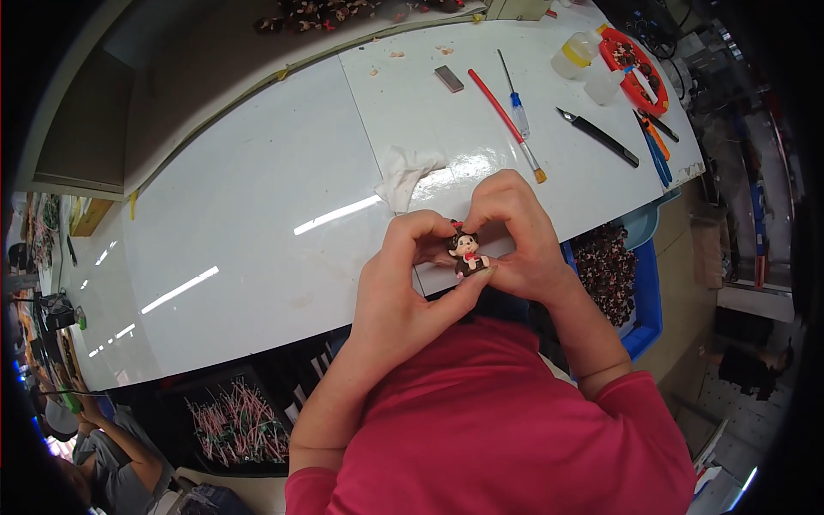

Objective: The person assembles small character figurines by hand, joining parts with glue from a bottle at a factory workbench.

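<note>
Between my two hands is a small monkey figurine (469, 249), dark brown with a pale face and limbs and a bit of red at its head and chest. My left hand (410, 266) grips it from the left, with the thumb at its base and the index finger near its head. From the other side, my right hand (519, 240) pinches it with a bent index finger at the top and the thumb low down. Both hands are held over the near edge of the white table (257, 232). A crumpled white tissue (408, 174) lies just beyond them.
Further back lie a grey block (448, 79), a red-handled brush (506, 120), a blue-handled screwdriver (518, 107), a craft knife (601, 137) and pliers (657, 146). Bottles (575, 56) stand by a red basket (614, 51). A blue bin (654, 300) of small brown pieces is at right.
</note>
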Demonstrator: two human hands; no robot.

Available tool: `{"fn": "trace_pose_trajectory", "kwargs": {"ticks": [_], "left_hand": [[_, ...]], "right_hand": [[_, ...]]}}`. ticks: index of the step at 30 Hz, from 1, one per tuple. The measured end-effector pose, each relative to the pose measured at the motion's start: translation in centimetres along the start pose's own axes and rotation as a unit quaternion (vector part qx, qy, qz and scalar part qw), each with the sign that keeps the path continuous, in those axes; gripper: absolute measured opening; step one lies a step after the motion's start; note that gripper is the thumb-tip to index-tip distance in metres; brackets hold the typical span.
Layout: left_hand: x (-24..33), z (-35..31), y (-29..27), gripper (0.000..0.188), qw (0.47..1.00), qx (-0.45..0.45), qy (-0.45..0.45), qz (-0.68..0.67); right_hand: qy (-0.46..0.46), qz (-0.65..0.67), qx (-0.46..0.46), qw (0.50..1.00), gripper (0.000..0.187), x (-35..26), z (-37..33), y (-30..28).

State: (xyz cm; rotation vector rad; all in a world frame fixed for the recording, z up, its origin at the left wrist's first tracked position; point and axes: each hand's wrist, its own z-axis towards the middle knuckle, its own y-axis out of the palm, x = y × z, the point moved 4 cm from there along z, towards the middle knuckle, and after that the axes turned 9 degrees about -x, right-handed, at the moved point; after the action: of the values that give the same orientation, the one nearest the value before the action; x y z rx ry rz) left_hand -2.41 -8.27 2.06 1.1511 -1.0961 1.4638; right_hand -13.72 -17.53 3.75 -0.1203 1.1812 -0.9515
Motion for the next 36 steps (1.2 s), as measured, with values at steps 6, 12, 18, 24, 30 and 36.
{"fn": "trace_pose_trajectory", "kwargs": {"ticks": [6,12,18,24,30,36], "left_hand": [[0.03,-0.23,-0.53,0.043,1.0,-0.008,0.006,-0.015],[-0.11,-0.25,-0.63,0.043,0.999,-0.017,0.006,-0.026],[0.17,0.08,-0.47,0.047,0.999,-0.041,0.004,0.004],[0.07,0.03,-0.05,0.048,0.999,-0.037,0.012,0.008],[-0.43,-0.04,0.04,0.052,1.0,-0.017,0.012,-0.022],[-0.08,0.02,-0.05,0.056,0.999,0.001,0.008,-0.045]], "right_hand": [[-0.005,-0.009,-0.001,1.0,0.037,-0.14,0.12,0.47],[-0.006,-0.01,0.002,1.0,0.037,-0.01,0.12,0.52],[-0.003,-0.005,0.016,1.0,0.04,-0.08,-0.24,0.34],[-0.014,-0.026,0.044,0.999,0.043,-0.21,-0.39,0.16],[-0.021,-0.032,0.056,0.998,0.045,-0.11,-0.3,-0.17],[-0.02,-0.032,0.044,0.998,0.046,-0.15,-0.12,-0.13]]}}
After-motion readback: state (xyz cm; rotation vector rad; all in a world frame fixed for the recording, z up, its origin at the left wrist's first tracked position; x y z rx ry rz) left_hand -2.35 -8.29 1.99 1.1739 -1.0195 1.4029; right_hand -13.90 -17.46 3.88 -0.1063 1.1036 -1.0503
